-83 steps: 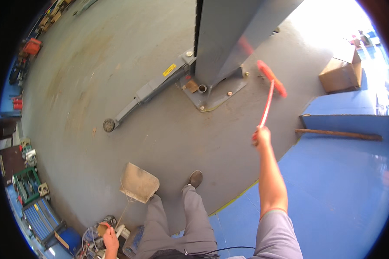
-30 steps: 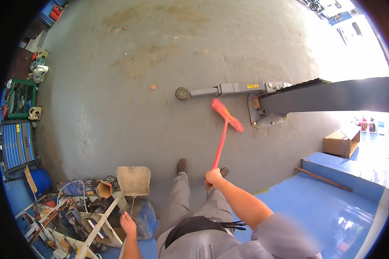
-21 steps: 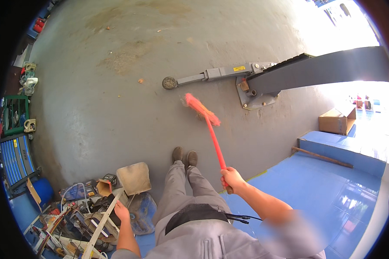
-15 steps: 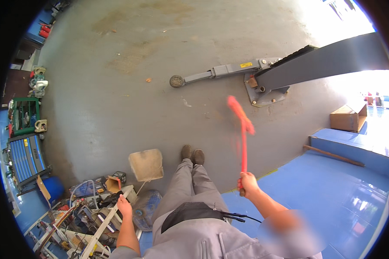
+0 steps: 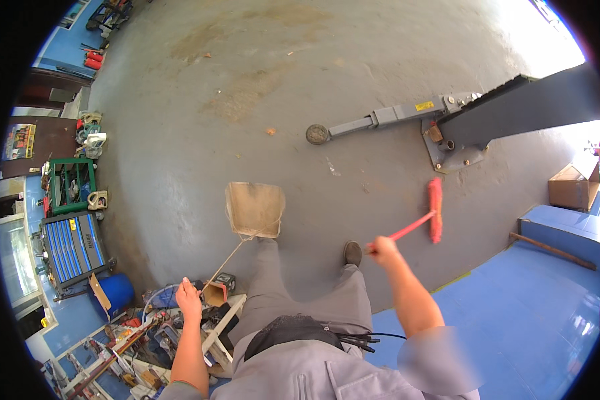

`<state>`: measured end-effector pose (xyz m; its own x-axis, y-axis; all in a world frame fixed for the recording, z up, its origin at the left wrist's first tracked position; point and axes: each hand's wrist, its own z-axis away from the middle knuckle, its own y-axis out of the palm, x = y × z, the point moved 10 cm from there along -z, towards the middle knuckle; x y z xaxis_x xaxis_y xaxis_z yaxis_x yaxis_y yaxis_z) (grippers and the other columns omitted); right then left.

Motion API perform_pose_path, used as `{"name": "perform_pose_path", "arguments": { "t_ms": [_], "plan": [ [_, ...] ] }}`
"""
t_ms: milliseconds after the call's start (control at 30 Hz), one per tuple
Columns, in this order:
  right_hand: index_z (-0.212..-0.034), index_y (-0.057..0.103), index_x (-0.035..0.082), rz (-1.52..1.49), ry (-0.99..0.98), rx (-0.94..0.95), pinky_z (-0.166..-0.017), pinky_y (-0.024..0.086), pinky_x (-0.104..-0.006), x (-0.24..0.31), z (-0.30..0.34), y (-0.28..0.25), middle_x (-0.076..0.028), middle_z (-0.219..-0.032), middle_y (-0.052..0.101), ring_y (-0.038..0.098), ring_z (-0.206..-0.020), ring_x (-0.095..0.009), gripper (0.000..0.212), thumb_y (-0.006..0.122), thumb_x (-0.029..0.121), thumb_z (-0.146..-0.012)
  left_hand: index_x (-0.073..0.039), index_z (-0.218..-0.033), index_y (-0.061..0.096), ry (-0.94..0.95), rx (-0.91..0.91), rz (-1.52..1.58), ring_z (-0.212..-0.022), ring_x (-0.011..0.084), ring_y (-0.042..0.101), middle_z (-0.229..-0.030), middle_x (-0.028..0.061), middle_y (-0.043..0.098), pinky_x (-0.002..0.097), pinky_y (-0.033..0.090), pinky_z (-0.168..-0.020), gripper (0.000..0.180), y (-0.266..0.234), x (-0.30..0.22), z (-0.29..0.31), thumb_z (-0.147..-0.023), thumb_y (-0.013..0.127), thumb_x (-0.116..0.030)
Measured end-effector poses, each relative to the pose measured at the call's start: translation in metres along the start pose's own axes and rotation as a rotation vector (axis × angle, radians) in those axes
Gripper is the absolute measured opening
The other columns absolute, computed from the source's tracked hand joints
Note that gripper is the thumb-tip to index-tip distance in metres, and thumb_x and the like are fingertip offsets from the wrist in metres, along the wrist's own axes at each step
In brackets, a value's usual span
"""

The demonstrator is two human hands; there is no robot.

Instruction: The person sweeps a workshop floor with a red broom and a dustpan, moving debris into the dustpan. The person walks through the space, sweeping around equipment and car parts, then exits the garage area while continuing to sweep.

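R hand (image 5: 385, 250) held out fwd, R of centre; R forearm (image 5: 417, 303) angled fwd & slightly L fr. elbow; fingers clamped on near end of red broom (image 5: 410, 227). Broom held over floor (image 5: 180, 167), R of R shoe (image 5: 353, 253); handle pointed R & slightly fwd, brush head set across it, head's long axis approx. fore-aft. L hand (image 5: 189, 298) held low at L; fingers closed on thin handle of dustpan (image 5: 255, 208), handle slanted fwd & R, pan ahead of L leg (image 5: 270, 280); floor contact can't be told.

Strong glare upper right (blown white); right sleeve (image 5: 439, 360) blurred.
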<state>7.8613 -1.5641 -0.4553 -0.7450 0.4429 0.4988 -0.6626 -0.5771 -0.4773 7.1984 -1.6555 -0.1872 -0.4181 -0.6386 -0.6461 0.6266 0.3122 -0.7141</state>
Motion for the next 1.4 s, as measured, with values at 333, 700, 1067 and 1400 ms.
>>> {"name": "perform_pose_path", "arguments": {
  "t_ms": [333, 700, 1067, 1400],
  "plan": [
    [-0.102, 0.05, -0.006, -1.214, 0.677, 0.189, -0.06, 0.06, -0.0443, 0.476, -0.047, 0.238, -0.021, -0.089, 0.064, 0.069, -0.07, -0.03, 0.015, 0.046, 0.001, -0.09, 0.001, -0.074, 0.049, 0.071, 0.041, -0.079, -0.053, 0.0155, 0.043, -0.058, 0.006, 0.046, 0.0337, 0.047, -0.054, 0.048, -0.09, 0.018, -0.228, -0.105, 0.045, -0.034],
    [-0.076, 0.048, 0.004, -2.401, 0.367, 0.085, -0.051, 0.053, -0.0293, 0.747, -0.272, -0.009, -0.005, -0.068, 0.047, 0.054, -0.059, -0.018, 0.013, 0.052, -0.002, -0.086, 0.005, -0.08, 0.054, 0.121, -0.066, -0.363, -0.061, 0.0399, 0.05, -0.067, 0.0235, 0.054, 0.0466, 0.04, -0.058, 0.039, -0.224, 0.044, -0.307, -0.103, 0.047, -0.026],
    [-0.121, 0.028, -0.008, -0.032, 0.104, 0.16, -0.057, 0.053, -0.0477, 0.658, -0.129, 0.039, -0.03, -0.087, 0.063, 0.067, -0.065, -0.038, 0.044, 0.049, 0.008, -0.086, 0.006, -0.079, 0.055, -0.191, -0.264, -0.325, -0.061, 0.0414, 0.049, -0.068, 0.0254, 0.054, 0.0478, 0.04, -0.062, 0.048, -0.253, 0.143, -0.307, -0.104, 0.043, -0.033],
    [-0.118, 0.065, 0.006, 0.386, -0.135, 0.503, -0.089, 0.051, -0.0456, 0.625, -0.234, 0.108, -0.02, -0.107, 0.069, 0.065, -0.104, -0.037, 0.041, 0.056, 0.037, -0.093, 0.0, -0.084, 0.054, -0.725, -0.558, 0.156, -0.055, 0.0176, 0.045, -0.067, 0.0062, 0.047, 0.0326, 0.043, -0.049, 0.049, -0.204, 0.142, -0.169, -0.104, 0.045, -0.043]
  ]
}}
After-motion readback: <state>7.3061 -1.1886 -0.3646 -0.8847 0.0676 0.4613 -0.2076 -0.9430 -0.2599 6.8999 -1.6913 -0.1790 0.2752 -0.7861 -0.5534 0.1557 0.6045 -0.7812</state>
